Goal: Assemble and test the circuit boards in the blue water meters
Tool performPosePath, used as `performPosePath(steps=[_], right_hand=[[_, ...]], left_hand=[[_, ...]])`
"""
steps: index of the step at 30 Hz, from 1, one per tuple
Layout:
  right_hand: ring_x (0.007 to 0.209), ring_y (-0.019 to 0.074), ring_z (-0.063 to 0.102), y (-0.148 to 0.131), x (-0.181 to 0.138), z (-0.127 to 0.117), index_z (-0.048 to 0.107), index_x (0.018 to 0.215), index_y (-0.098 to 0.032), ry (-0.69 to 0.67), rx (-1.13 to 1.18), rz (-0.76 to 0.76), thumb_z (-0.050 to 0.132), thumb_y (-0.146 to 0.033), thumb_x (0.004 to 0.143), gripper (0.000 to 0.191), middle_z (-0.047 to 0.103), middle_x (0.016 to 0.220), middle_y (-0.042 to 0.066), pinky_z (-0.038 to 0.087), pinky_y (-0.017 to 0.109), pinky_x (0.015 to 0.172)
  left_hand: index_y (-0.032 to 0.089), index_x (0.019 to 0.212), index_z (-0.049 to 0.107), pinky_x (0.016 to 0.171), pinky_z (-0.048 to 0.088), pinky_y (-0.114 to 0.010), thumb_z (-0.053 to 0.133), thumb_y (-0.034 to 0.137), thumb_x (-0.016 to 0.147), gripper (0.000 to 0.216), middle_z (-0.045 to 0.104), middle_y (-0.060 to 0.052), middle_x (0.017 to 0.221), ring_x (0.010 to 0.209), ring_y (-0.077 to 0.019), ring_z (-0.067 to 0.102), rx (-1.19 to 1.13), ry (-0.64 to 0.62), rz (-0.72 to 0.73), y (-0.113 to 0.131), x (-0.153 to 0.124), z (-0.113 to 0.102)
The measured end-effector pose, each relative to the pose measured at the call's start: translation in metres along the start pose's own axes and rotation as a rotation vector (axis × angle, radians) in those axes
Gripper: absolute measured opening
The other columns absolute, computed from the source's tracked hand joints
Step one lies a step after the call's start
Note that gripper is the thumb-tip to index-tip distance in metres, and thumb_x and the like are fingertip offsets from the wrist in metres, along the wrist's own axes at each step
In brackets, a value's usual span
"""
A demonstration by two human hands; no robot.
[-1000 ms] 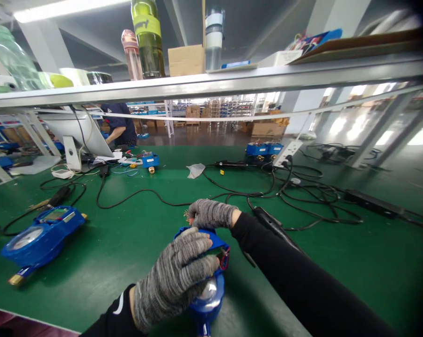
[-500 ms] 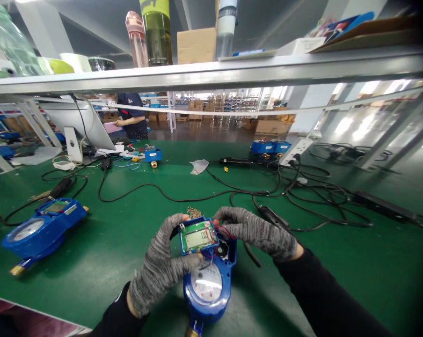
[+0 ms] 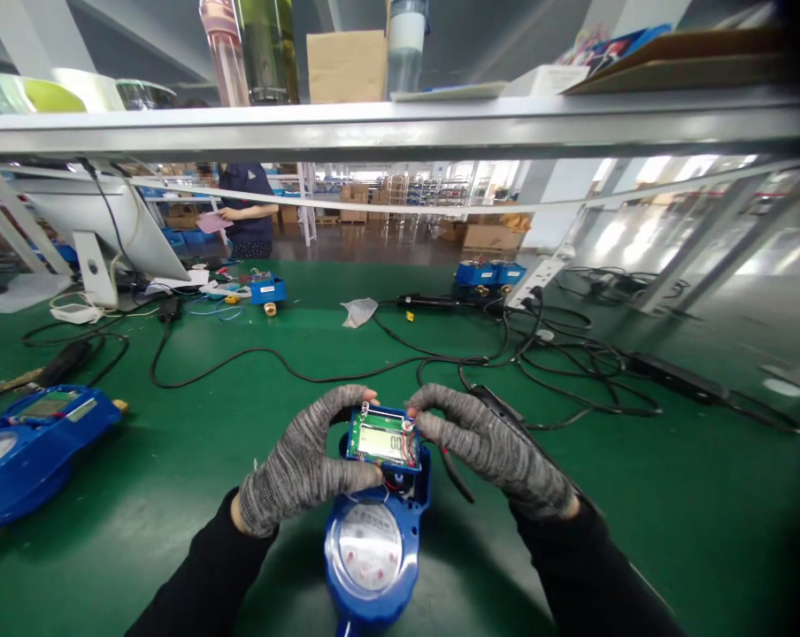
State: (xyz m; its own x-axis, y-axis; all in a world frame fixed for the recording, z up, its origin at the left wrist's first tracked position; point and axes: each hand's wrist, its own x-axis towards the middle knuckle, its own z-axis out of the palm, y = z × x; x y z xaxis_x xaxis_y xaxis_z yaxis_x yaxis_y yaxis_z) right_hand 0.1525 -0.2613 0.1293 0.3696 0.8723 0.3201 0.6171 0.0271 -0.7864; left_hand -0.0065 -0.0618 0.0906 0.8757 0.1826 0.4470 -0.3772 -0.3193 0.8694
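Note:
My left hand [image 3: 311, 456], in a grey fingerless knit glove, grips the left side of a display module [image 3: 382, 442] with a green circuit board and a lit LCD. Its thumb lies along the near edge, its fingers at the far edge. My right hand [image 3: 489, 442], gloved alike, pinches the module's far right corner beside thin red wires [image 3: 413, 447]. Below the module stands a blue water meter [image 3: 372, 548] with a round clear dial. The module is held above the meter's open blue housing [image 3: 425, 478], partly covering it.
Another blue meter [image 3: 48, 442] lies at the left. Black cables [image 3: 294, 372] cross the green table [image 3: 241, 487] to a power strip [image 3: 536, 279]. Small blue units [image 3: 267, 289] stand farther back. A shelf [image 3: 373, 133] spans overhead; a person [image 3: 247, 212] stands beyond.
The view has shifted right. The display module has been levelled and sits more squarely over the meter's housing. My right fingers have moved from the wires' side onto the module's corner.

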Motion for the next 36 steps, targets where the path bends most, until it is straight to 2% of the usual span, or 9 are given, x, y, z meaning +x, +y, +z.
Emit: performPosePath(steps=[4,9,14,19,23,26,31,36], right_hand=[[0.092,0.0202,0.061,0.015,-0.003,-0.005,0.065,0.100,-0.019,-0.013,0.011,0.004,0.057,-0.034,0.098,0.017,0.065,0.098,0.002,0.047,0.029,0.080],[0.084,0.0192,0.060,0.007,-0.003,-0.001,0.065,0.092,-0.019,0.065,-0.044,0.054,0.058,-0.031,0.096,0.015,0.065,0.089,0.001,0.047,0.028,0.074],[0.086,0.0191,0.061,0.002,-0.003,0.006,0.063,0.094,-0.020,0.149,-0.050,-0.010,0.057,-0.027,0.096,0.010,0.065,0.092,0.001,0.048,0.028,0.076],[0.097,0.0229,0.060,-0.004,-0.011,0.009,0.062,0.097,-0.021,0.262,-0.169,-0.134,0.056,-0.025,0.096,0.008,0.063,0.101,0.006,0.049,0.033,0.086],[0.103,0.0230,0.059,0.000,-0.020,0.003,0.061,0.105,-0.022,0.162,-0.063,-0.071,0.050,-0.028,0.102,0.013,0.063,0.107,0.005,0.049,0.034,0.089],[0.094,0.0221,0.061,-0.001,-0.020,0.000,0.061,0.099,-0.022,0.052,-0.040,0.010,0.047,-0.030,0.103,0.017,0.064,0.097,0.004,0.051,0.031,0.079],[0.085,0.0208,0.062,-0.008,-0.015,0.005,0.062,0.100,-0.021,0.071,-0.028,-0.007,0.062,-0.034,0.093,0.014,0.064,0.093,0.004,0.052,0.030,0.076],[0.087,0.0251,0.064,0.002,-0.022,0.012,0.068,0.091,-0.021,-0.029,-0.014,0.163,0.069,-0.043,0.087,0.023,0.067,0.092,0.006,0.054,0.034,0.074]], left_hand=[[0.027,0.130,0.055,0.108,0.049,-0.046,0.087,0.034,0.070,0.069,0.060,-0.009,0.131,0.124,-0.0277,0.058,-0.014,-0.006,-0.011,-0.006,0.004,-0.003],[0.026,0.127,0.059,0.106,0.051,-0.045,0.089,0.035,0.068,0.067,0.063,-0.008,0.128,0.121,-0.0281,0.060,0.028,-0.041,-0.008,-0.006,0.010,-0.002],[0.027,0.126,0.059,0.099,0.055,-0.038,0.088,0.032,0.070,0.064,0.066,-0.006,0.125,0.117,-0.0257,0.063,0.091,-0.063,0.044,0.004,0.010,0.003],[0.027,0.127,0.059,0.103,0.053,-0.043,0.087,0.033,0.071,0.063,0.065,-0.007,0.126,0.119,-0.0271,0.062,0.096,-0.003,0.045,0.003,0.004,0.007],[0.025,0.126,0.057,0.103,0.053,-0.047,0.087,0.033,0.071,0.062,0.063,-0.009,0.128,0.120,-0.0297,0.061,-0.088,0.059,0.008,-0.008,-0.001,0.005],[0.025,0.125,0.057,0.100,0.056,-0.048,0.087,0.030,0.071,0.062,0.063,-0.011,0.127,0.119,-0.0309,0.062,-0.185,0.069,-0.005,-0.015,-0.003,0.002],[0.027,0.126,0.058,0.102,0.055,-0.050,0.087,0.029,0.071,0.063,0.062,-0.010,0.130,0.121,-0.0313,0.060,-0.045,0.056,0.017,-0.011,-0.007,0.002],[0.032,0.130,0.055,0.108,0.050,-0.051,0.087,0.029,0.071,0.067,0.061,-0.007,0.130,0.121,-0.0296,0.060,0.055,0.062,0.068,-0.008,-0.012,0.008]])
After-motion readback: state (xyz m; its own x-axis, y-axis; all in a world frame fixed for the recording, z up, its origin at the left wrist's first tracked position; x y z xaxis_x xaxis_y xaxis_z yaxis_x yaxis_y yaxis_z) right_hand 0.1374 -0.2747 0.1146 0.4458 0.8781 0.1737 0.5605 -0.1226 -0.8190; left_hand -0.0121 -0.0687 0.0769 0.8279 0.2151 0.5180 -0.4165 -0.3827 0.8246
